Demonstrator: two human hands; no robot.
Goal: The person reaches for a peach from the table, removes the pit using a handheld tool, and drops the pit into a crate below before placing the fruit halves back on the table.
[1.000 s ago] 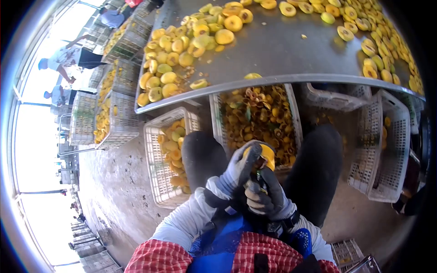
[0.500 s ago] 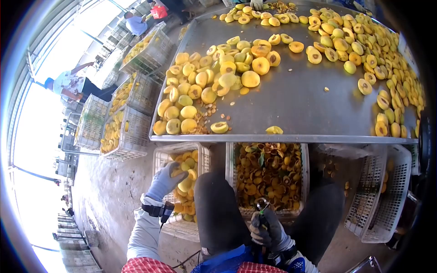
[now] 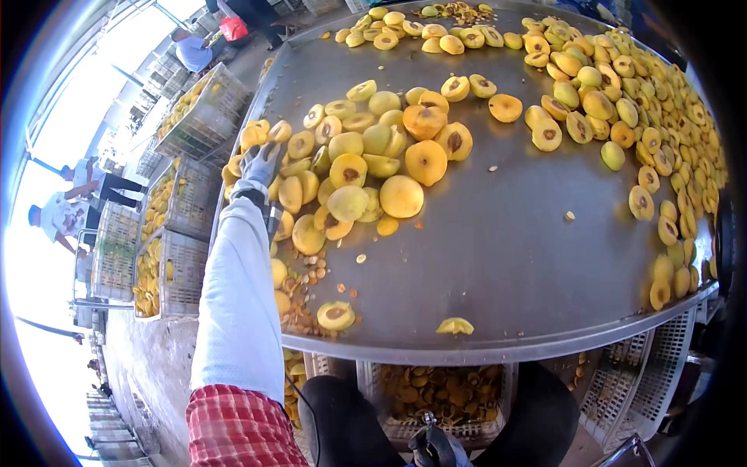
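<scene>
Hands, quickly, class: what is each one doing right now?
Left hand: gloved, stretched onto the fruit pile, fingers spread open, gripping nothing visibly.
Right hand: closed on a small tool.

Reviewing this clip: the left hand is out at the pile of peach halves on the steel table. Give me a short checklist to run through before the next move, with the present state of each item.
1. Left hand is at the pile of peach halves: ok, the gloved hand rests at its left edge.
2. A fruit is gripped: cannot tell, the fingers hide what lies under them.
3. Right hand has the tool: ok, its tip sticks up from the fist at the lap.
4. Crate of pits and scraps under the table edge: ok, in place between the knees.
5. Table has bare steel to work on: ok, the middle is open.
</scene>
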